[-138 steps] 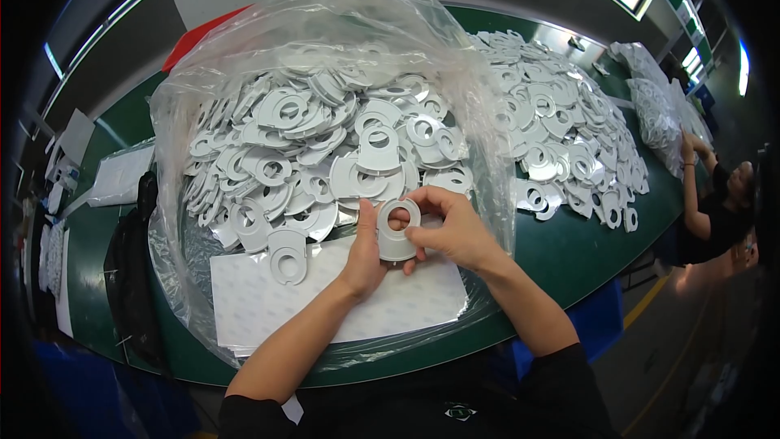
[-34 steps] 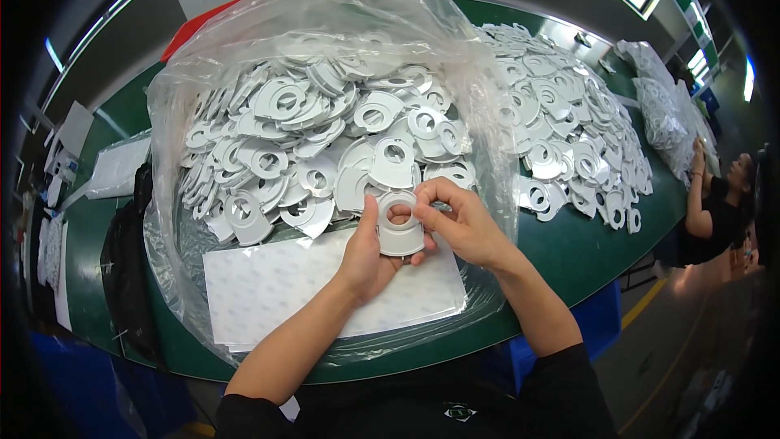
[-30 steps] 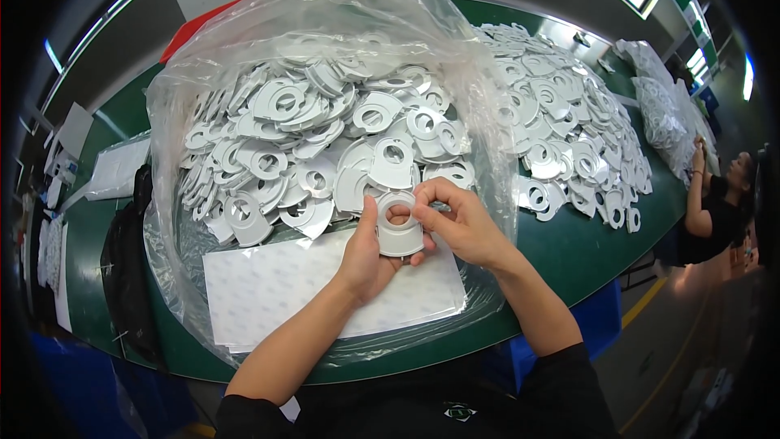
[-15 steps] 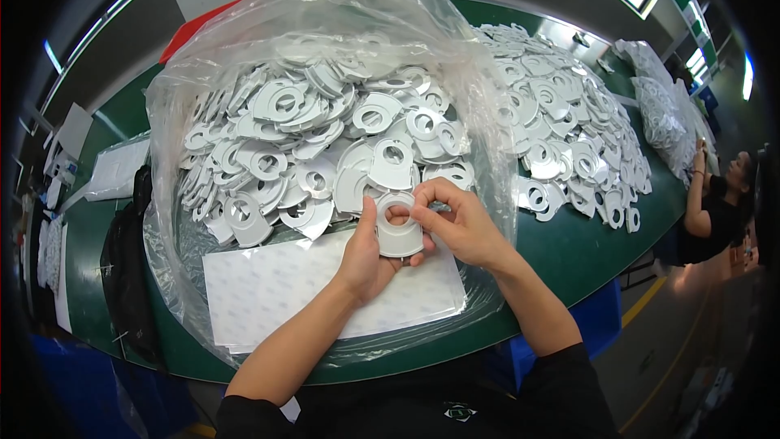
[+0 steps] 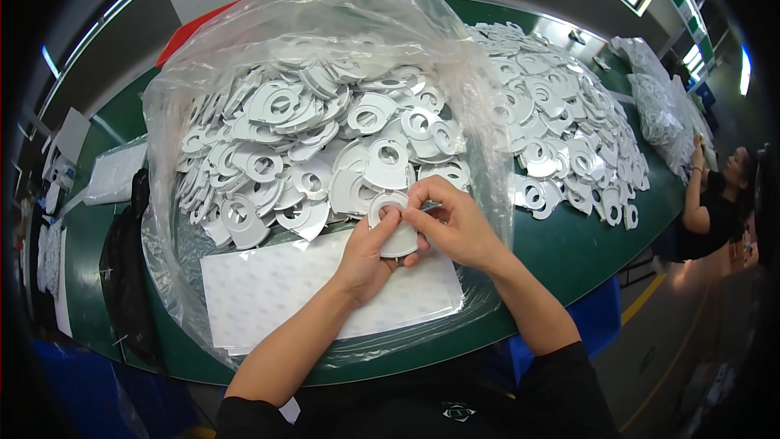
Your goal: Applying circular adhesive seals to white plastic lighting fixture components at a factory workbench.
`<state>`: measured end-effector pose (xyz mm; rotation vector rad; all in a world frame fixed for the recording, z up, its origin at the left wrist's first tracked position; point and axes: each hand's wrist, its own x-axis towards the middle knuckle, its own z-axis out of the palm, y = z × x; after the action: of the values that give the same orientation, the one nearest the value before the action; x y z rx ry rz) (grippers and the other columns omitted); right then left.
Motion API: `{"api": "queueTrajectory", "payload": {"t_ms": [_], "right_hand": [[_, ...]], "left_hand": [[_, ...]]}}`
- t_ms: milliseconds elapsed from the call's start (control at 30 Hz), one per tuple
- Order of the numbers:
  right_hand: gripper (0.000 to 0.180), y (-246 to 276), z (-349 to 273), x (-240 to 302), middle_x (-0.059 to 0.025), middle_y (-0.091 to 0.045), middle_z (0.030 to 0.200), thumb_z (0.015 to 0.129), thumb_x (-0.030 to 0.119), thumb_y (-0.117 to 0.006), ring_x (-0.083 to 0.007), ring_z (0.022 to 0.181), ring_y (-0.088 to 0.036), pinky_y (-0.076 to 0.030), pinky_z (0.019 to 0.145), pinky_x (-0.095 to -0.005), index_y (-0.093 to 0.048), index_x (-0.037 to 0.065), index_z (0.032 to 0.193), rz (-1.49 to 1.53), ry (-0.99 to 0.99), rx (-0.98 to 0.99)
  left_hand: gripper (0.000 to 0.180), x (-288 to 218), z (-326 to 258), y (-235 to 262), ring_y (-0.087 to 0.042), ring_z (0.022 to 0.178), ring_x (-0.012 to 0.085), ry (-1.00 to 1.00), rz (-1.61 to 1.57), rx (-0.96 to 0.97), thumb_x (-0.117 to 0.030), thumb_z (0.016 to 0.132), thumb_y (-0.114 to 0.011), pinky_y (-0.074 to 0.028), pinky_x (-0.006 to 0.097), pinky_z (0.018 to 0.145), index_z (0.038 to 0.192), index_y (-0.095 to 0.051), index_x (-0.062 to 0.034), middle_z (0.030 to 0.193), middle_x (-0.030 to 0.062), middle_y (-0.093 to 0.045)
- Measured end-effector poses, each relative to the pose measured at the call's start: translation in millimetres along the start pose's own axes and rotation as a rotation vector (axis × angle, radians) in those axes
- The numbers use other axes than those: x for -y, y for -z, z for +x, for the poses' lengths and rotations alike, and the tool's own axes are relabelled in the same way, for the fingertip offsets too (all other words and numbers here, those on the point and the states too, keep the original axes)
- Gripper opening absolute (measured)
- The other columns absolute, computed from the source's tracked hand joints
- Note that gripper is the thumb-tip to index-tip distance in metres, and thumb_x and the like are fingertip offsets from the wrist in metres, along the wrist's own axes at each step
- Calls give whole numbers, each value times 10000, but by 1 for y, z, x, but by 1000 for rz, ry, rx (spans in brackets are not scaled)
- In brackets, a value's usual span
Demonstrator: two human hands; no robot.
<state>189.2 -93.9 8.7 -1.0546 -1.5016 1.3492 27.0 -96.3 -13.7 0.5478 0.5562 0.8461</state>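
Between my hands is a white plastic part (image 5: pixel 398 242) with a round hole and a flared, curved end, its flat face turned up. My left hand (image 5: pixel 367 254) is closed around its left side and underside, with the thumb over the hole. My right hand (image 5: pixel 449 223) pinches the part's upper right edge; its fingertips are partly hidden. Just beyond lies a heap of similar white parts (image 5: pixel 280 134) inside an open clear plastic bag (image 5: pixel 175 89). Under my wrists rests a stack of white sheets (image 5: pixel 268 293) with faint marks.
A second heap of white parts (image 5: pixel 561 114) lies on the green table (image 5: pixel 561 260) to the right, with filled plastic bags (image 5: pixel 660 110) past it. A black bag (image 5: pixel 130 284) sits at left. Blue bins (image 5: pixel 597 317) stand below the edge. Another person (image 5: pixel 715 203) works at far right.
My left thumb has moved from the part's left rim onto its hole. My right fingers stay at its upper right edge, and the part remains in nearly the same place.
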Motion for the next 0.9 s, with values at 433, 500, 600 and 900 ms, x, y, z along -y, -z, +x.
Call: {"api": "queueTrajectory", "payload": {"t_ms": [433, 500, 600, 900], "right_hand": [[167, 0, 2, -1, -66, -596, 899, 844, 27, -616, -90, 638, -591, -472, 637, -217, -646, -13, 1003, -181, 216, -190], [176, 3, 2, 2, -70, -618, 857, 838, 25, -621, -85, 612, -598, -470, 612, -215, -666, -34, 998, -92, 35, -141], [147, 3, 3, 3, -67, -640, 814, 837, 30, -625, -82, 586, -600, -466, 569, -212, -678, -44, 952, -98, -9, -159], [140, 3, 2, 7, -68, -658, 756, 837, 54, -635, -78, 553, -589, -456, 519, -196, -679, -42, 930, -59, -72, -178]], "left_hand": [[140, 5, 0, 8, -597, 776, 148, -17, 14, 49, -220, 957, -490, -446, 262, 550, 1000, -461, -90, 924, 77, -579], [159, 4, 0, 5, -595, 777, 142, -32, 75, 66, -229, 958, -484, -450, 259, 553, 1022, -452, -87, 916, 71, -578], [176, 5, -2, 4, -593, 783, 135, -47, 135, 69, -236, 962, -476, -455, 256, 557, 1038, -462, -78, 915, 66, -577], [206, 8, -1, 3, -600, 720, 137, -63, 177, 60, -218, 965, -457, -467, 242, 538, 1066, -479, -40, 913, 94, -604]]}}
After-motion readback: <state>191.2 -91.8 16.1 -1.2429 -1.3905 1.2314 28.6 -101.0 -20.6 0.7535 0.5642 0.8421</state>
